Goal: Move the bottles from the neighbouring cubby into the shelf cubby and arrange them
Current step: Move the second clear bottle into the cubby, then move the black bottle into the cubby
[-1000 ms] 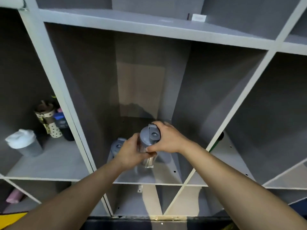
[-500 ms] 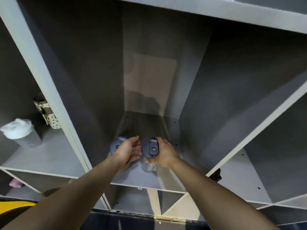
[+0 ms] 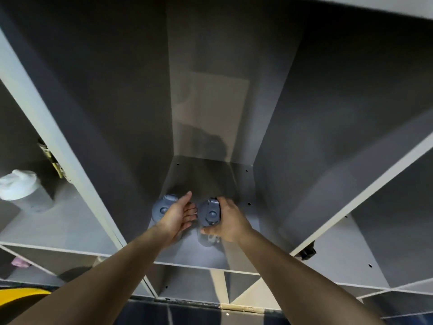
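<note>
Two bottles with blue-grey lids stand side by side on the floor of the middle cubby. The right bottle has a clear body and stands upright. The right hand wraps around it, with the fingers curled on its far side and the thumb pressed low on its near side. The left bottle stands just beside it, close to the cubby's left wall. The left hand is between the two bottles with its fingers flat and spread, holding nothing; it partly hides the left bottle. In the cubby to the left stands a cup with a white lid. Down low there is a pink thing and something yellow.
</note>
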